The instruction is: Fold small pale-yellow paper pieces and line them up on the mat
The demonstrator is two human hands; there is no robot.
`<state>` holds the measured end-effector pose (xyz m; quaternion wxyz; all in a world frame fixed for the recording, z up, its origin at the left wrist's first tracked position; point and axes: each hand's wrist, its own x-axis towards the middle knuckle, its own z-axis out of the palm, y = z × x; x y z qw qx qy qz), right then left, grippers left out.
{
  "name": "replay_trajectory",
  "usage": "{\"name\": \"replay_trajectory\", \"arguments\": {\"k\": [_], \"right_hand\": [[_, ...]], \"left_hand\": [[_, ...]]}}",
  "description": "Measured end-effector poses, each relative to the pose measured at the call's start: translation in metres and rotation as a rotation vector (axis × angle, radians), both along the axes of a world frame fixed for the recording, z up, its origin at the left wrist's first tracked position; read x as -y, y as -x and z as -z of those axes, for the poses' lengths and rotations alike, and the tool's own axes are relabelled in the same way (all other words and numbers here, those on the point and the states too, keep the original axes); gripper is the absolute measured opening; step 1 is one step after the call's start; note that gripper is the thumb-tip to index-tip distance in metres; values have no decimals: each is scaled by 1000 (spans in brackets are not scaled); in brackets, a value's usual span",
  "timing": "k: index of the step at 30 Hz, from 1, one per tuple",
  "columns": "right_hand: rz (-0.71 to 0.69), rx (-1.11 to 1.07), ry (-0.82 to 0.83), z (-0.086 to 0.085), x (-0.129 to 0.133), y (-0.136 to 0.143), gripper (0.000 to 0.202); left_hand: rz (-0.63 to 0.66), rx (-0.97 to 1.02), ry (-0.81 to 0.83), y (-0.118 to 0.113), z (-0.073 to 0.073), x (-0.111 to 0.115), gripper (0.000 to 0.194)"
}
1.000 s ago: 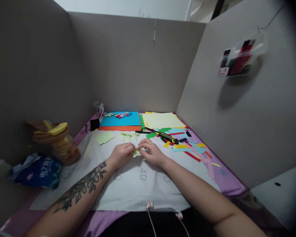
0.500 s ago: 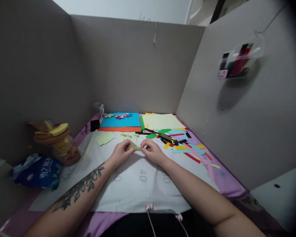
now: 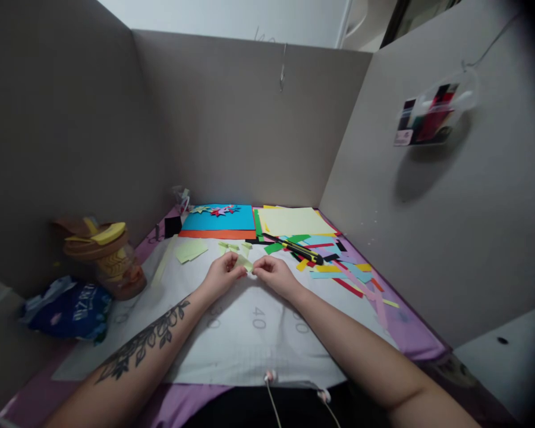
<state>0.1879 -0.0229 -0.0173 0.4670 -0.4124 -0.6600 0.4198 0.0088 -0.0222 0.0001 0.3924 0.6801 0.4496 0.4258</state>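
Note:
Between my two hands is a small piece of pale green paper. My left hand pinches its left side between thumb and fingers. My right hand pinches at its right corner, fingertips close to the left thumb. Just beyond them lie several small folded green paper pieces on the white mat. A short stack of pale green paper squares rests to the left of my left hand. The fingers partly cover the held paper, so its folds are hard to make out.
Behind are a blue sheet bearing folded paper stars and a cream sheet. A utility knife lies among coloured paper strips at right. At left stand a lidded cup and a blue packet.
The green paper has turned slightly between my fingers, and less of it shows at the right. My right fingers have closed in tighter at its corner. The view has shifted slightly.

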Motion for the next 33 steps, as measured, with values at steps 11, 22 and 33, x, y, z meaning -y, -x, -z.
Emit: {"name": "replay_trajectory", "arguments": {"k": [11, 22, 33], "right_hand": [[0, -323, 190, 3, -3, 8, 30], [26, -302, 149, 4, -4, 9, 32], [116, 143, -421, -5, 0, -6, 13]], "left_hand": [[40, 5, -4, -5, 1, 2, 13], [-75, -52, -36, -8, 0, 3, 16], [-58, 156, 121, -4, 6, -2, 26]]}}
